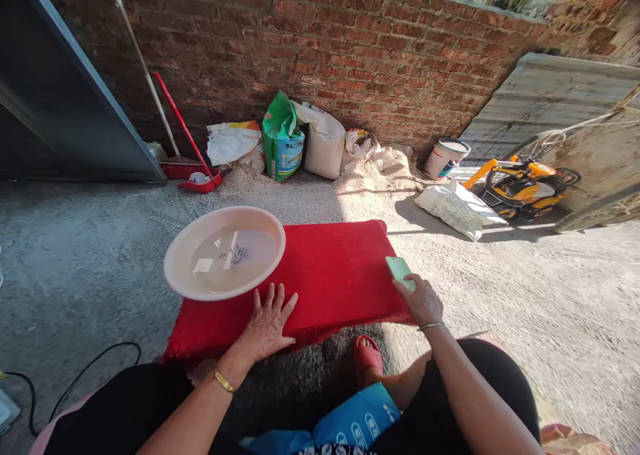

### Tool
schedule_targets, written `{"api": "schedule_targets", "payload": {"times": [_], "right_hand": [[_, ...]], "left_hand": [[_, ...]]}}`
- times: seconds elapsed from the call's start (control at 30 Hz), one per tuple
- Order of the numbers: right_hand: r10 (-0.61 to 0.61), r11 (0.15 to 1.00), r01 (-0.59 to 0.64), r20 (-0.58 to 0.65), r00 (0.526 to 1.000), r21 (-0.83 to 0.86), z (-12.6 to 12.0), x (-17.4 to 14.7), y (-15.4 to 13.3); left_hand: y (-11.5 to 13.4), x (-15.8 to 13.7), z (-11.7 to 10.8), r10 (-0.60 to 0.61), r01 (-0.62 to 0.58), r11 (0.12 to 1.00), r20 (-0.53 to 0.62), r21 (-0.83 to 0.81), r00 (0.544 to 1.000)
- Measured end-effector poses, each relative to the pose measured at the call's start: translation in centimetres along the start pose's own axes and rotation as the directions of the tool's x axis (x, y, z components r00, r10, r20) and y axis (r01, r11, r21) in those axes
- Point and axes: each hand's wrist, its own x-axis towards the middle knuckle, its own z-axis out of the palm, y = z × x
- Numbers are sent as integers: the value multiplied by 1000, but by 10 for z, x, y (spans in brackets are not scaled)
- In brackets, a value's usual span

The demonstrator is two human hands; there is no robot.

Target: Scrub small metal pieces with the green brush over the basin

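Observation:
A red cloth [335,268] covers a low table in front of me. My left hand [269,323] lies flat on its near edge with the fingers spread, just below the basin. My right hand [423,301] is at the cloth's right end, its fingers closed around a flat, light green phone [399,269]. The phone's far end sticks out past my fingers. A wide pale pink basin [175,268] stands on the left part of the cloth and overhangs its edge. Clear water sits in it, with bright reflections and a dark pattern on the bottom.
By the brick wall [375,55] stand a green sack [283,141], a white sack [325,148], a bucket [447,158] and a red dustpan [203,181]. A yellow toy vehicle [535,185] is at the right. A blue bag [357,415] lies by my legs; a black cable [90,368] crosses the floor.

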Motion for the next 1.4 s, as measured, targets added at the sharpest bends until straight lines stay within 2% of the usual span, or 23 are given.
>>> {"api": "schedule_targets", "payload": {"times": [0.03,0.1,0.2,0.23,0.27,0.33,0.43,0.53,0.6,0.67,0.73,0.83,0.9,0.97,1.03,1.1,1.17,1.23,1.3,1.33,1.4], "right_hand": [[-45,999,45,14,999,4,2,-6,-9],[-209,977,207,45,977,41,9,-27,-31],[-485,872,474,92,870,122,17,-61,-54],[-523,850,508,94,847,141,17,-68,-55],[-523,848,507,86,848,155,17,-72,-52],[-433,891,421,41,900,167,13,-69,-35],[-196,972,201,-53,979,123,1,-45,2],[7,999,-3,-98,995,40,-7,-23,23],[45,999,-45,-72,996,8,-6,-22,20],[-40,999,40,-39,998,23,1,-34,6],[-238,967,236,2,971,95,11,-53,-15],[-537,832,513,73,841,211,25,-82,-47],[-624,770,590,93,776,245,31,-92,-62],[-647,751,607,101,756,260,34,-93,-69],[-625,768,585,106,774,260,34,-85,-65],[-529,834,500,82,845,234,29,-70,-48],[-338,927,328,28,941,182,22,-51,-20],[-100,988,104,-38,994,118,12,-33,10],[85,994,-78,-96,992,70,4,-20,35],[133,990,-126,-118,984,61,2,-17,43],[111,992,-100,-147,983,83,3,-21,45]], "left_hand": [[0,0,0,-1,1,1000,1,0,1000],[0,0,0,-2,2,1000,3,-1,1000],[0,0,0,-2,2,1000,12,-1,1000],[0,1,0,-2,2,1000,17,-3,1000],[0,1,0,-1,1,1000,21,-5,1000],[0,1,0,4,-3,1000,24,-13,1000],[0,2,1,11,-11,999,14,-31,1000],[0,1,2,10,-9,999,3,-47,1000],[-1,1,2,12,-12,999,1,-52,1000],[-1,0,2,16,-16,999,-3,-50,1000],[-2,0,3,14,-15,999,-12,-39,1000],[-3,1,5,6,-7,1000,-8,-26,1000],[-3,2,6,9,-9,1000,6,-30,1000],[-3,2,7,14,-14,999,6,-31,1000],[-3,2,7,12,-12,1000,-5,-27,1000],[-2,1,6,13,-13,1000,-10,-25,1000],[-2,1,5,16,-16,999,-12,-28,1000],[-1,1,5,19,-19,999,-17,-35,1000],[-1,1,5,20,-21,999,-24,-44,1000],[-1,1,6,20,-22,999,-27,-49,999],[-2,1,6,19,-21,998,-30,-56,999]]}}
